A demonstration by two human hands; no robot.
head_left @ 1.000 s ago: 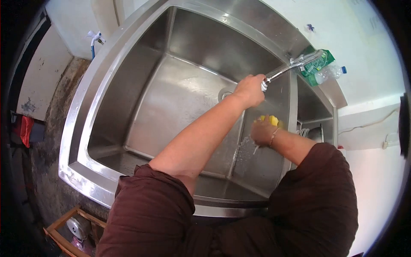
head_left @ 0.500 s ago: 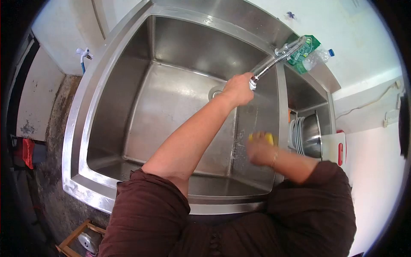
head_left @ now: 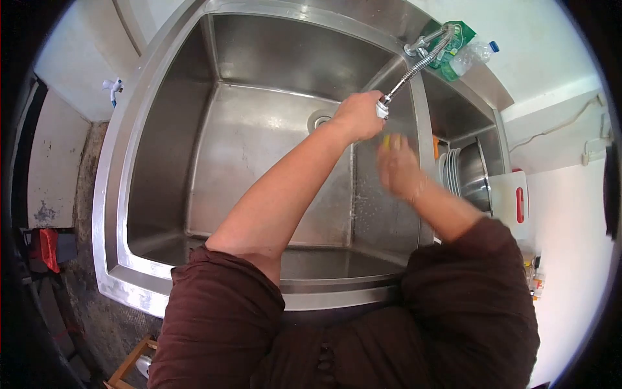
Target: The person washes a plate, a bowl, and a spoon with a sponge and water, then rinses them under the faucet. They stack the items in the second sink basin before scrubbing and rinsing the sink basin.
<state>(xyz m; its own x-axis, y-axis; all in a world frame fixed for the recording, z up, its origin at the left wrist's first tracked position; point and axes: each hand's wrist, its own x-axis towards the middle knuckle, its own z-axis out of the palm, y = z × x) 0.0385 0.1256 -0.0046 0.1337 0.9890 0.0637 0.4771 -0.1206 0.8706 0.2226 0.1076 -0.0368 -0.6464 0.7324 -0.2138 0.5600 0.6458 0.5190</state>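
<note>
My left hand (head_left: 357, 118) is closed around the end of a flexible metal faucet hose (head_left: 414, 70), near its white nozzle (head_left: 382, 110). Just below it, blurred by motion, my right hand (head_left: 398, 167) grips a yellow sponge (head_left: 387, 142) against or close to the right wall of the large steel sink (head_left: 253, 149). Only a small part of the sponge shows past my fingers. Wet spots and drops dot the wall beneath my right hand. Left of my left hand, the round drain (head_left: 319, 119) is partly covered by it.
A smaller basin to the right holds plates (head_left: 449, 170) and a steel bowl (head_left: 474, 175). Beside it stands a white cutting board (head_left: 505, 198) with a red-edged handle. Behind the faucet lie a green pouch (head_left: 461, 35) and a plastic bottle (head_left: 472, 59). A wall tap (head_left: 113, 87) is at left.
My right hand has moved with the sponge up along the right sink wall, away from me. My left hand keeps its hold on the hose. The whole view has shifted slightly.
</note>
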